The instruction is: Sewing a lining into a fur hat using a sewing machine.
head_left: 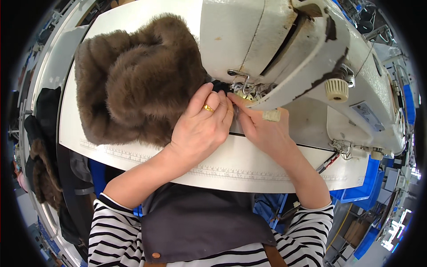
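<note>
A bulky brown fur piece (142, 80) lies bunched on the white sewing table, left of a white sewing machine (231, 40) with chipped paint. Black fabric (219, 86) at its right edge runs under the machine's metal presser area (244, 91). My left hand (202, 120), with a gold ring, presses its bent fingers together on the black fabric beside the fur. From the right, my right hand (264, 129) reaches in under the machine head, its fingertips closed at the fabric by the needle area. The machine partly covers these fingers, and the needle tip is hidden.
A printed ruler scale (222, 171) follows the table's near edge. A slim red-and-black tool (328, 162) lies beside the machine's right end. Blue bins (364, 187) stand below at the right. Dark garments with brown fur (44, 178) hang at the left.
</note>
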